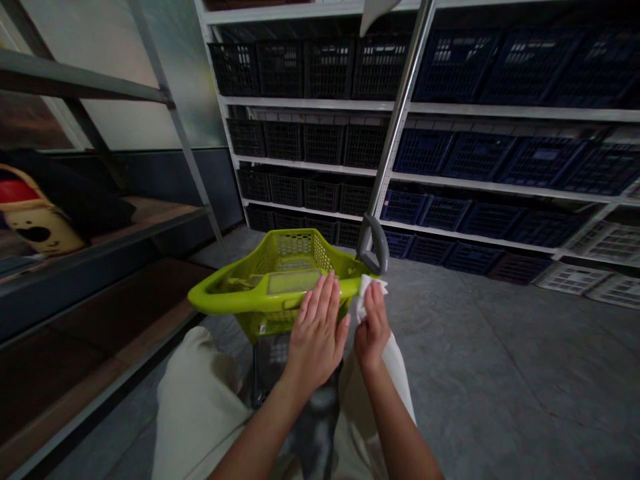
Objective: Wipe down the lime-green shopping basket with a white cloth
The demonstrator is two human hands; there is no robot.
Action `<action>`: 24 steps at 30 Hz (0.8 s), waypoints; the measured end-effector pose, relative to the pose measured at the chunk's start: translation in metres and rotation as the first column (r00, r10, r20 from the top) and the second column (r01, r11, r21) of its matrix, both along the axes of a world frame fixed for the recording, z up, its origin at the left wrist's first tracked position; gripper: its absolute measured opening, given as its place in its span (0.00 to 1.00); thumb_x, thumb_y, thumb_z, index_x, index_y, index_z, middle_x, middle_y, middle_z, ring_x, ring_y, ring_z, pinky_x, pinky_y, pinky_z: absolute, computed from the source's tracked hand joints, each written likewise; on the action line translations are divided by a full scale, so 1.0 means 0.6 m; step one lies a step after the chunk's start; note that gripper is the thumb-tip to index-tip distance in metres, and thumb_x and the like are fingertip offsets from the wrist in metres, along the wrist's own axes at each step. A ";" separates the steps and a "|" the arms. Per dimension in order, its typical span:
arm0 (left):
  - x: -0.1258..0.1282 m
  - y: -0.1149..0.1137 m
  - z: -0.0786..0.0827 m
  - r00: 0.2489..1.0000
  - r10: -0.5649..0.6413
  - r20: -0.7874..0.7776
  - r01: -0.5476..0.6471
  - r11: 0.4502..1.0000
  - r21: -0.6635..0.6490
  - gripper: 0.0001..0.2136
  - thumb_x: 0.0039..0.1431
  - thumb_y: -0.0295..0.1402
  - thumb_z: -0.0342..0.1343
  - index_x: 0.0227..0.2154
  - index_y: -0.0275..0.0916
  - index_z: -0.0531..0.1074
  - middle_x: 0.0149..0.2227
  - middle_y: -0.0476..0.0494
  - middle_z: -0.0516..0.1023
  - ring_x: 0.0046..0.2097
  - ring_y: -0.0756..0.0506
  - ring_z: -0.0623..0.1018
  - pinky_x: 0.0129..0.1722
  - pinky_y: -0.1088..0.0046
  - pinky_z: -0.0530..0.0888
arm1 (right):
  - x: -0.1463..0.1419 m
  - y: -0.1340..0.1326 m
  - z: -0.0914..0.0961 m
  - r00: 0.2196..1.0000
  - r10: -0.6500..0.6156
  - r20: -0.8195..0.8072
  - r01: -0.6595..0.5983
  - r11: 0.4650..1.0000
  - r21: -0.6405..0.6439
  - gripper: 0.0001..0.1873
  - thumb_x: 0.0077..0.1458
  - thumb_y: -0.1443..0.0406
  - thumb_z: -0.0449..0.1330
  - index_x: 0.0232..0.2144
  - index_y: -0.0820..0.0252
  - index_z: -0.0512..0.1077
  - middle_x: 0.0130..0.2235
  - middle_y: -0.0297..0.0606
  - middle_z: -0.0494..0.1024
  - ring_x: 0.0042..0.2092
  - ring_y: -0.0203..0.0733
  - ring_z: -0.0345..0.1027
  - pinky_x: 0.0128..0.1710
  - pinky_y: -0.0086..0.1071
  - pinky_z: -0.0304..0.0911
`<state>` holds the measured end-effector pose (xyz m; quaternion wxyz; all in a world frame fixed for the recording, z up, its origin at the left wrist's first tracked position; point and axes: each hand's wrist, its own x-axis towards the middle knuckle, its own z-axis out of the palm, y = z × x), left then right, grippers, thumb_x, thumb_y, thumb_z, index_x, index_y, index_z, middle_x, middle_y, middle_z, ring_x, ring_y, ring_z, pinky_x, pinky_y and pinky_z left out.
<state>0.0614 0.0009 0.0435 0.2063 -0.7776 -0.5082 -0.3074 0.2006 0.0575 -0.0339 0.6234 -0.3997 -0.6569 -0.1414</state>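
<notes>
Fingers (324, 297) of our left hand (316, 343): pressed together, laid flat on a lime-green plastic trolley basket (225, 295). Fingers (373, 303) of our right hand (373, 333): pinching a white wipe (365, 290) at the basket's rim. Beyond: one grey metal pole (400, 100), white shelving (310, 101) stocked with black and navy plastic crates (325, 143).

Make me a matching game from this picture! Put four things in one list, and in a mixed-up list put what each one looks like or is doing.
Things:
1. left hand
2. right hand
3. lime-green plastic basket
4. crates on the left of the shelves

Mixed-up list:
A. black
B. holding a white tissue
C. lying flat against the basket
D. bright yellow-green

Right pairs: 1-C, 2-B, 3-D, 4-A
</notes>
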 end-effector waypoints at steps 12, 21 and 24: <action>0.006 0.002 0.002 1.000 0.003 0.001 -0.003 1.000 -0.002 0.31 0.70 0.35 0.42 0.70 0.29 0.40 0.71 0.37 0.48 0.72 0.41 0.47 0.70 0.60 0.48 | 0.000 -0.006 0.005 0.983 0.051 0.176 -0.044 0.998 -0.043 0.31 0.66 0.70 0.46 0.68 0.50 0.51 0.66 0.36 0.63 0.68 0.42 0.53 0.67 0.48 0.55; 0.007 0.005 -0.001 1.000 -0.002 0.008 0.002 1.000 0.003 0.31 0.70 0.37 0.42 0.70 0.29 0.40 0.71 0.36 0.49 0.72 0.41 0.49 0.69 0.61 0.49 | 0.006 -0.005 0.008 0.996 -0.026 0.081 0.029 0.999 -0.035 0.32 0.65 0.72 0.42 0.69 0.51 0.51 0.67 0.38 0.61 0.69 0.41 0.52 0.68 0.49 0.51; 0.005 0.006 -0.002 1.000 -0.009 0.016 0.009 1.000 0.003 0.31 0.70 0.38 0.42 0.70 0.30 0.41 0.71 0.37 0.50 0.72 0.41 0.50 0.69 0.61 0.49 | 0.004 -0.006 0.007 0.960 0.091 0.263 -0.081 0.995 -0.051 0.32 0.65 0.70 0.47 0.68 0.49 0.51 0.66 0.35 0.64 0.68 0.40 0.54 0.69 0.47 0.50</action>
